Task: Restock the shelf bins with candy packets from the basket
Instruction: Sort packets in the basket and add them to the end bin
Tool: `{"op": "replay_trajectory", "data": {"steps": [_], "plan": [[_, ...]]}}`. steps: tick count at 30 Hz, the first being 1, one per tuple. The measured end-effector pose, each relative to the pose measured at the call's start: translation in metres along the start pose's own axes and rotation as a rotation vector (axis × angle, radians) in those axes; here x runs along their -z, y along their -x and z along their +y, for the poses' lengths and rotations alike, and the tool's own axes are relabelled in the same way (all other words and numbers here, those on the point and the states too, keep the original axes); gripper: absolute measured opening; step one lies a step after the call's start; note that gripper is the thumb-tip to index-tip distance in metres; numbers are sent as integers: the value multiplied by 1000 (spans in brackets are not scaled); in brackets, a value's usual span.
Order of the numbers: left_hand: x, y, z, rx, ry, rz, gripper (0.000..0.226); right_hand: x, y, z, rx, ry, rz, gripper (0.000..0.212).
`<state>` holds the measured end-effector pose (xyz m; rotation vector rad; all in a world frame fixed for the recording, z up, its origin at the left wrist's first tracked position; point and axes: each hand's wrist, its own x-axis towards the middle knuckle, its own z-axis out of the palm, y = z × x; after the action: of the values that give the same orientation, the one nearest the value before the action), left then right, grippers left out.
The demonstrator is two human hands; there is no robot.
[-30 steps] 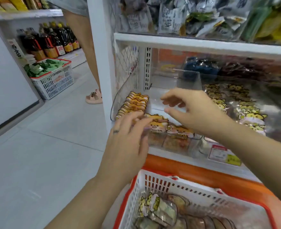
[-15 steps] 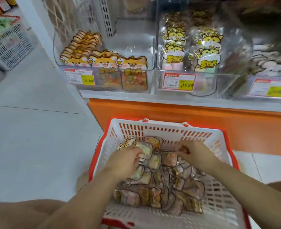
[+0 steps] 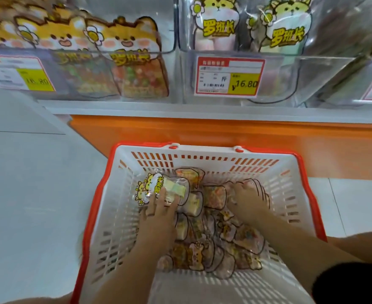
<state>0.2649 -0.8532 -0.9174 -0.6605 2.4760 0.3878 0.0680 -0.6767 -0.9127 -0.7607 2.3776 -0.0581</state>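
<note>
A white basket (image 3: 119, 194) with a red rim stands on the floor below the shelf and holds several candy packets (image 3: 242, 238). My left hand (image 3: 158, 216) is inside it, fingers closed on a clear cat-print packet (image 3: 158, 187) of pastel candy at the basket's far left. My right hand (image 3: 246, 200) is also in the basket, curled round a stack of clear packets (image 3: 260, 189) at the far right. Above, a clear left shelf bin (image 3: 169, 73) holds orange cat packets (image 3: 126, 51), and the middle bin (image 3: 290, 80) holds yellow-green cat packets (image 3: 218, 25).
Price tags reading 16.80 (image 3: 229, 75) sit on the bin fronts. An orange base panel (image 3: 202, 132) runs under the white shelf edge, just behind the basket. Grey tiled floor (image 3: 27, 194) lies to the left. A third bin (image 3: 356, 80) is at the right edge.
A second ago both hands were up at the left shelf bin. They have come down into the basket, and each now grips packets. The view has moved closer to the basket.
</note>
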Motion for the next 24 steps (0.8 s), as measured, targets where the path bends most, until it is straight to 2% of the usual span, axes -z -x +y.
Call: {"op": "replay_trajectory", "data": {"steps": [4,10,15,20,22,24], "plan": [[-14,-6,2,14,-32,-9,99,-9,-20,-5,-137,-85,-11,78],[-19,-4,1,-17,-48,17,91,-11,-36,-7,-260,-394,-53,81],[-17,-4,5,-11,-46,6,91,-24,-30,-17,-216,-386,-70,47],[-8,-6,6,-7,-28,-21,87,-3,-13,-9,-158,-358,-92,44],[-2,-7,4,-5,26,3,73,10,-2,-4,-106,-404,-77,32],[6,-6,4,-24,125,45,54,29,13,-5,-61,-397,-74,8]]}}
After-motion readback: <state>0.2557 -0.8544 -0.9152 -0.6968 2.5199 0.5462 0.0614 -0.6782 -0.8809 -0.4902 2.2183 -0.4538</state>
